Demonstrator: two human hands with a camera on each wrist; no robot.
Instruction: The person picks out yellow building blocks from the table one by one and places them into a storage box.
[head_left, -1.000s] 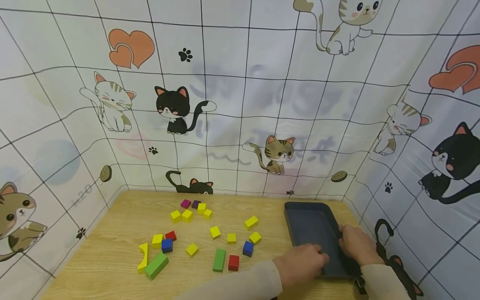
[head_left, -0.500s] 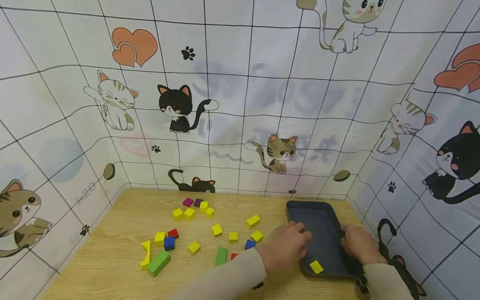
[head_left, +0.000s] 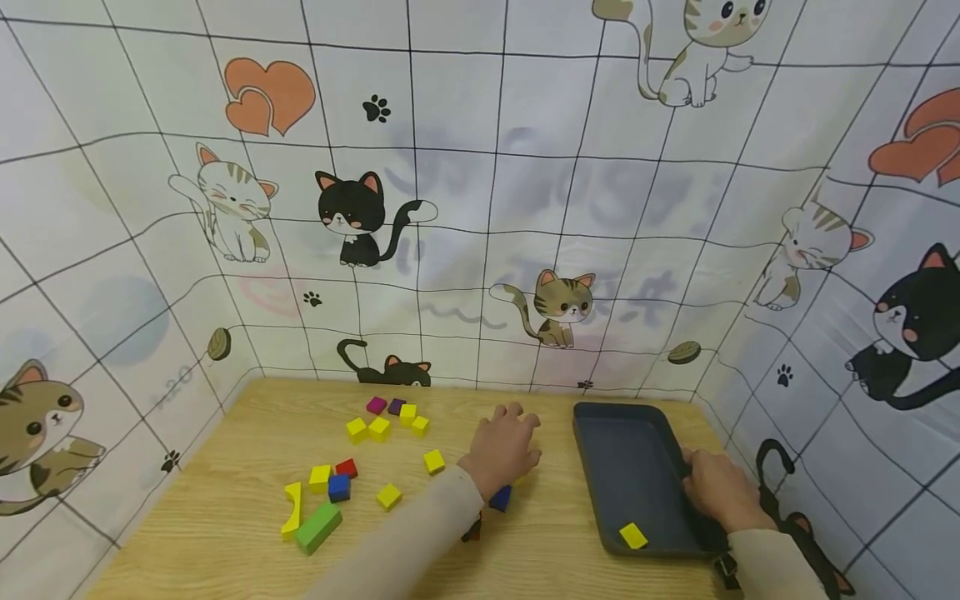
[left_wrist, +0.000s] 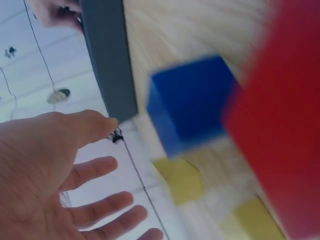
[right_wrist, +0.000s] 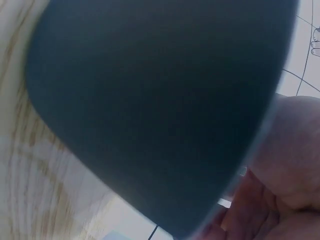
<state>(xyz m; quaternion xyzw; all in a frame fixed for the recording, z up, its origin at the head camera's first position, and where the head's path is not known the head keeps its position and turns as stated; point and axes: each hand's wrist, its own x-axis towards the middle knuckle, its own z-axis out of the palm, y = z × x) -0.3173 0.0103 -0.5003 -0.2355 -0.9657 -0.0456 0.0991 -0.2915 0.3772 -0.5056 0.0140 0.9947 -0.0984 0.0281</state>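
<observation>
My left hand (head_left: 501, 448) hovers over the wooden blocks right of the table's middle, fingers spread and holding nothing. Beneath it, a blue cube (head_left: 501, 498) is partly covered by the forearm. In the left wrist view that blue cube (left_wrist: 190, 105) and a red block (left_wrist: 285, 125) stand close to the camera, with a yellow block (left_wrist: 182, 180) beyond. At the right, my right hand (head_left: 723, 492) grips the long side of a dark grey baking tray (head_left: 626, 458). One yellow cube (head_left: 633, 536) lies in the tray's near left corner. The right wrist view shows mostly tray wall (right_wrist: 150, 100).
Several yellow cubes (head_left: 380, 429) sit at the back, beside a magenta block (head_left: 377, 405) and a purple block (head_left: 397, 406). Further left are a green block (head_left: 318, 528), a yellow arch (head_left: 292, 510), a blue cube (head_left: 339, 487) and a red block (head_left: 347, 467). Cat-print cloth walls surround the table.
My left hand has let go of a yellow cube in the tray and moved left and away, over the blocks, with fingers spreading. My right hand has stayed on the tray's side.
</observation>
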